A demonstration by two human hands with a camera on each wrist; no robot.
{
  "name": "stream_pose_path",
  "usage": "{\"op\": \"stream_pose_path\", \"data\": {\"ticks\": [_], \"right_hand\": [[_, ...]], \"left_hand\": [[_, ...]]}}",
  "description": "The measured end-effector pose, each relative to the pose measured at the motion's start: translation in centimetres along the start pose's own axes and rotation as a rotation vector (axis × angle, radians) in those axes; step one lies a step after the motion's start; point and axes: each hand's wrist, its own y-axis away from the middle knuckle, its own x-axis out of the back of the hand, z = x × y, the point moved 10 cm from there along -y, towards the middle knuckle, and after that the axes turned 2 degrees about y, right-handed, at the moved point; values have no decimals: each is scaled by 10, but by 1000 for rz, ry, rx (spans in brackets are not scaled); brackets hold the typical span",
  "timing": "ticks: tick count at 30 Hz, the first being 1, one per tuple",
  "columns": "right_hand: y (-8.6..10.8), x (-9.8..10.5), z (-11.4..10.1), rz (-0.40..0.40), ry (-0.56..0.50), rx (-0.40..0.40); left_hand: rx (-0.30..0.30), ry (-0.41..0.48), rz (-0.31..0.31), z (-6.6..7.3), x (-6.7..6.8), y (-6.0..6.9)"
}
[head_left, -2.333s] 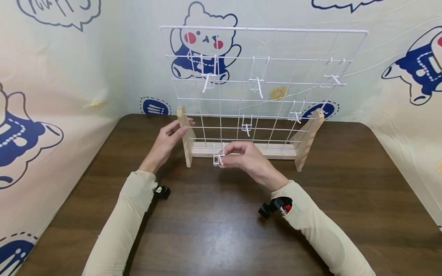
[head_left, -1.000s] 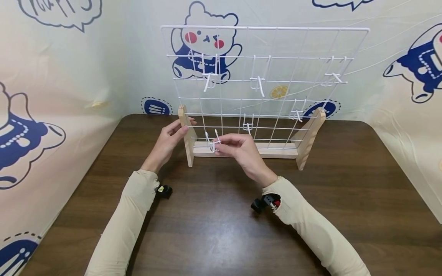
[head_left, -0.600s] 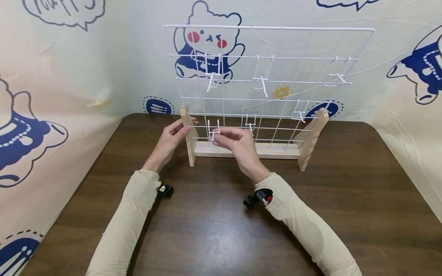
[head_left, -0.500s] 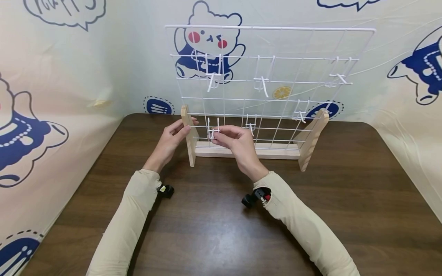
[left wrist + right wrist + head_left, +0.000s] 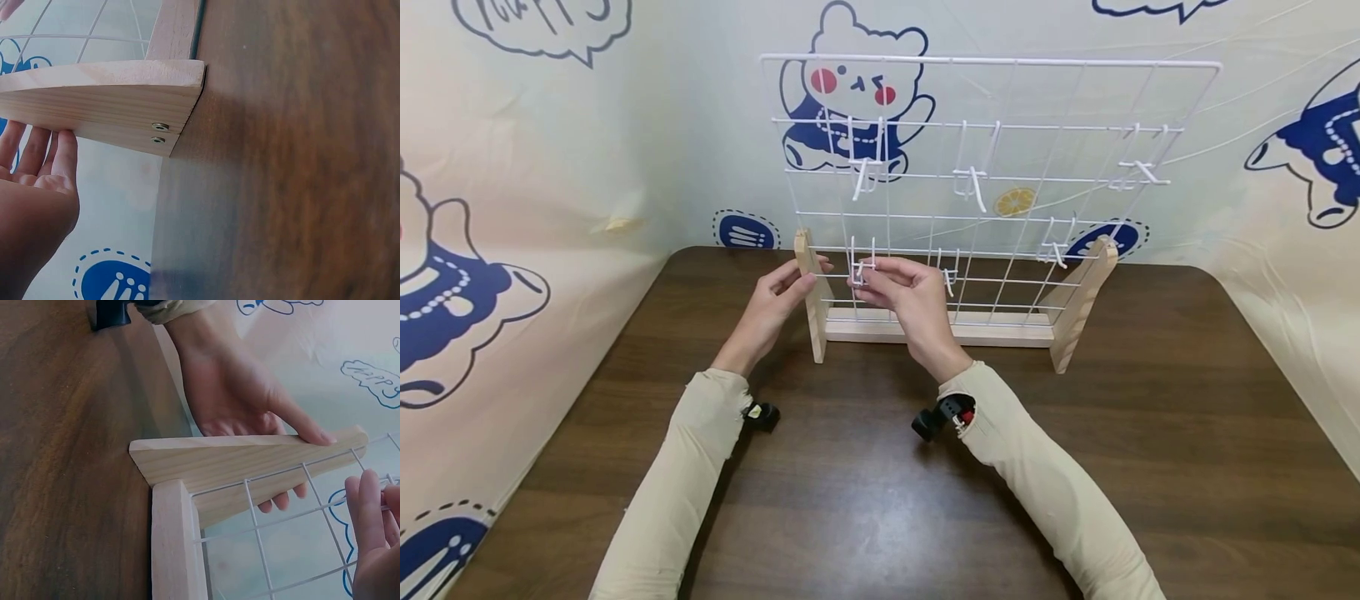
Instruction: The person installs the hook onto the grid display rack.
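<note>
A white wire grid leans back on a wooden stand. My left hand grips the stand's left side panel, its thumb on the front edge. In the right wrist view, fingertips of that left hand show beyond the panel. My right hand pinches a small white wire hook between thumb and fingers at the grid's lower left. The hook's two prongs point up near a horizontal wire; whether they touch it I cannot tell. The right wrist view shows the right hand beside the grid wires.
Three white hooks hang in the upper row, among them a left hook and a middle hook. Lower hang a right hook and a centre hook, partly behind my right hand. A wooden crossbar joins the panels on the brown table.
My right hand has carried the hook up and slightly left, from in front of the crossbar to the grid's lower left wires. My left hand keeps its grip on the side panel.
</note>
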Motion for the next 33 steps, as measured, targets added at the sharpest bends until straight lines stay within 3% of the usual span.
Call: {"op": "stream_pose_path", "data": {"ticks": [9, 13, 18, 25, 33], "right_hand": [[-2, 1, 1, 50, -43, 7], [-1, 3, 5, 70, -23, -13], [1, 5, 13, 76, 1, -64], [4, 6, 26, 54, 18, -116], [16, 4, 51, -55, 101, -222]], "left_hand": [[9, -16, -4, 9, -4, 4], [12, -11, 3, 1, 0, 2], [5, -8, 11, 0, 1, 3], [-8, 0, 7, -1, 3, 2], [-7, 17, 7, -6, 5, 2]]}}
